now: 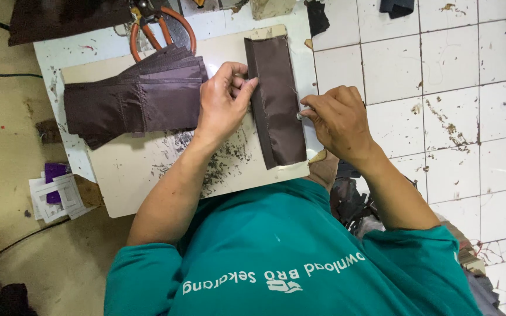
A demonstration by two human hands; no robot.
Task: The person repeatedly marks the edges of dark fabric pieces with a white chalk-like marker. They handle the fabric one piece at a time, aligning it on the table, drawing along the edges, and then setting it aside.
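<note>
On the cream board (147,169), the brown fabric strip (277,99) looks light and floppy, left hand (222,105) pinching its left edge, right hand (338,120) closed on maybe a small tool at the right edge.

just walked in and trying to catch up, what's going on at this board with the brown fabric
A person in a teal shirt works at a pale board on the floor. The left hand pinches the left edge of a dark brown fabric strip lying flat on the board. The right hand presses a small pale object, too small to identify, against the strip's right edge. A stack of similar brown pieces lies left of the hands, with orange-handled scissors beyond it.
</note>
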